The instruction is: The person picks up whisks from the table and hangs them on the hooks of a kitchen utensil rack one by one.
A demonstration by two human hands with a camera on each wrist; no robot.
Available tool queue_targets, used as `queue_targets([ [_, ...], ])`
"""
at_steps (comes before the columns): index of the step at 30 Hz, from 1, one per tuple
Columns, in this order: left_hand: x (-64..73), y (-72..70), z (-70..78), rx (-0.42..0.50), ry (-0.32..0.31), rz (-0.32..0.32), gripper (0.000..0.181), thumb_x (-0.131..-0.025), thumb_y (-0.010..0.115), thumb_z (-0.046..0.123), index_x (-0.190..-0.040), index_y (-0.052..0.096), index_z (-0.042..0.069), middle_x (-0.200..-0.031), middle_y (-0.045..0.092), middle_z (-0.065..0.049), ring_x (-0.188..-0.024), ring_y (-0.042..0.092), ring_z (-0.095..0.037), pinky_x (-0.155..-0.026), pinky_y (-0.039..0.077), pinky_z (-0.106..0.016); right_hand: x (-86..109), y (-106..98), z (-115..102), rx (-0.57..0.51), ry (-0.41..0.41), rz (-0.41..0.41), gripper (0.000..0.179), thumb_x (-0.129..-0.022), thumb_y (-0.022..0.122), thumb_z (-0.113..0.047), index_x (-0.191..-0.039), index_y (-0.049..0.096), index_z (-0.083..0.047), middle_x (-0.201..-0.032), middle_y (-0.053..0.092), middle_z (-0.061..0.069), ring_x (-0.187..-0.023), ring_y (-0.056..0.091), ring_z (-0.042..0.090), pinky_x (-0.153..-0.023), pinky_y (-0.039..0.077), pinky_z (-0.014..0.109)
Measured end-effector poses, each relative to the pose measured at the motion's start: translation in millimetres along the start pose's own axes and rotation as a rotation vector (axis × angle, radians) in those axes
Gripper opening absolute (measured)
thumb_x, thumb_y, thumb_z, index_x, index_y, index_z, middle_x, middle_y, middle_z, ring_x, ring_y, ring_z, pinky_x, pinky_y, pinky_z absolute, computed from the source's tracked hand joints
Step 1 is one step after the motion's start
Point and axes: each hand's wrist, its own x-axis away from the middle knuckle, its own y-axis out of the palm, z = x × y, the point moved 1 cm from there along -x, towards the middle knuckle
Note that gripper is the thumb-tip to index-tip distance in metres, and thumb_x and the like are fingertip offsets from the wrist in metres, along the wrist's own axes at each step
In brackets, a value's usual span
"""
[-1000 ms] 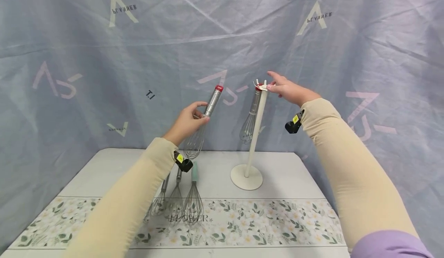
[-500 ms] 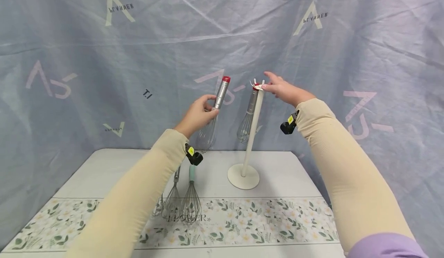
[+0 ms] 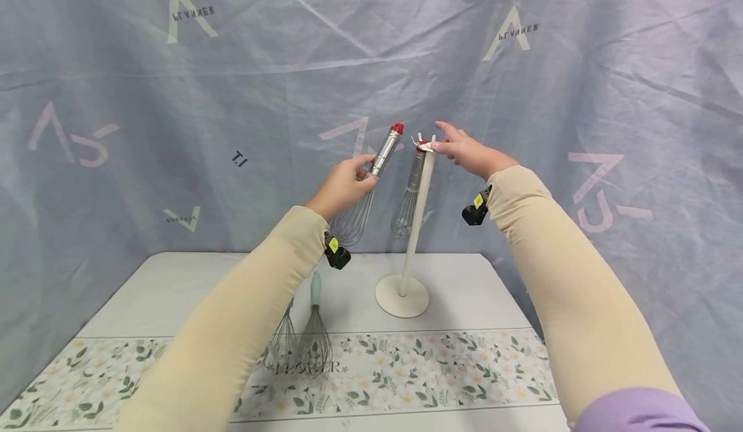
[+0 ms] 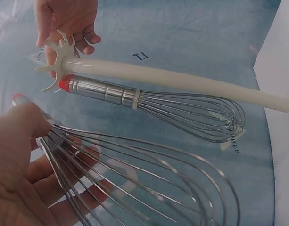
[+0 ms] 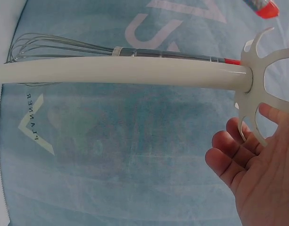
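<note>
My left hand (image 3: 344,186) pinches a metal balloon whisk (image 3: 387,148) where handle meets wires. Its red-capped end points up and right, its wire loops (image 4: 149,165) hang down. Just right of it stands a cream hook stand (image 3: 419,213), slightly tilted in the head view. A second red-capped whisk (image 4: 106,92) hangs from the stand's hooks (image 4: 59,61), alongside the pole. My right hand (image 3: 469,155) holds the hook crown from the right, some fingers (image 5: 224,150) loosely bent below the hooks. The held whisk's red cap (image 5: 268,9) shows near the crown in the right wrist view.
On the white table (image 3: 197,290) lie a whisk with a mint-green handle (image 3: 316,288) and a grey wire whisk (image 3: 282,342), partly behind my left sleeve. The stand's round base (image 3: 402,296) sits farther right. A grey-blue curtain (image 3: 278,84) hangs behind.
My left hand has carried its whisk right and upward, closer to the hooks. My right hand stays at the stand's top. The view has shifted slightly.
</note>
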Motion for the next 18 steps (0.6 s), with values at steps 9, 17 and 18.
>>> queue_targets([
  [9, -6.6, 4.2, 0.7, -0.036, 0.000, -0.048, 0.055, -0.106, 0.049, 0.015, -0.159, 0.036, 0.016, -0.093, 0.066, -0.010, -0.057, 0.041, -0.014, -0.054, 0.038, -0.029, -1.3, 2.2, -2.0, -0.005, -0.001, -0.009, 0.073, -0.108, 0.040, -0.039, -0.164, -0.003, -0.020, -0.160, 0.012, 0.024, -0.141, 0.029, 0.043, -0.117, 0.022, 0.060],
  [17, -4.1, 3.6, 0.0, -0.071, 0.002, -0.055, 0.054, -0.106, 0.046, 0.014, -0.159, 0.036, 0.019, -0.075, 0.058, -0.009, -0.049, 0.036, -0.013, -0.050, 0.036, -0.029, -1.7, 4.8, -2.4, -0.003, 0.000, -0.017, 0.072, -0.108, 0.039, -0.038, -0.164, -0.004, -0.021, -0.161, 0.010, 0.024, -0.142, 0.027, 0.043, -0.118, 0.022, 0.059],
  [18, -3.9, 3.5, -0.6, -0.082, 0.006, -0.059, 0.054, -0.106, 0.047, 0.014, -0.159, 0.036, 0.019, -0.073, 0.057, -0.008, -0.049, 0.036, -0.013, -0.050, 0.036, -0.029, -2.0, 4.8, -1.6, -0.002, 0.001, -0.016, 0.072, -0.108, 0.039, -0.038, -0.164, -0.004, -0.021, -0.161, 0.010, 0.024, -0.142, 0.028, 0.042, -0.118, 0.022, 0.059],
])
